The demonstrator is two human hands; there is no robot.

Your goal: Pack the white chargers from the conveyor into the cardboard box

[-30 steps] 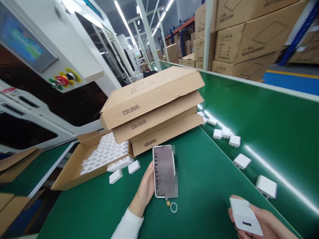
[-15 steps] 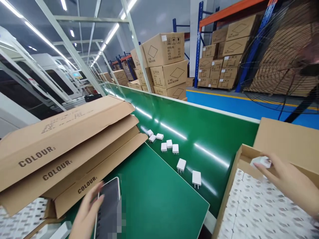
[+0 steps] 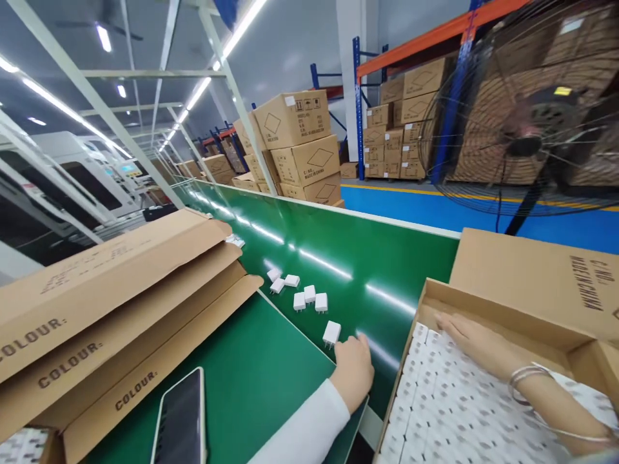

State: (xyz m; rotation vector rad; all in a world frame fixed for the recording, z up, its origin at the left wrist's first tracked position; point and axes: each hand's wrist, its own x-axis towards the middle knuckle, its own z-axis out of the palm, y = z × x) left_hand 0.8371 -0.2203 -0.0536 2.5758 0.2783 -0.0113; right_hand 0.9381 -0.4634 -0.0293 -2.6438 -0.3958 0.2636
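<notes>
My left hand (image 3: pixel 355 366) is on the green belt with fingers curled down around the spot where a white plug charger lay; the charger is hidden under it. Just beyond the fingertips is another white plug charger (image 3: pixel 331 333), prongs toward me. My right hand (image 3: pixel 467 335) reaches into an open carton (image 3: pixel 507 322) tightly filled with rows of white chargers (image 3: pixel 449 399). Its fingers stretch toward the far left corner of the rows, and no charger shows in them. More loose chargers (image 3: pixel 309 294) lie farther up the belt.
A phone (image 3: pixel 180 419) lies on the green board (image 3: pixel 242 374) to the left. Flattened-open cartons marked COLOUR (image 3: pixel 111 322) lean at left, over another filled box. Beyond the belt stand stacked cartons (image 3: pixel 304 154) and a large fan (image 3: pixel 527 135).
My left hand has moved from beside the phone, rightward onto the belt's nearest charger. The charger in my right hand no longer shows; that hand has moved toward the carton's left corner. The view shifted right.
</notes>
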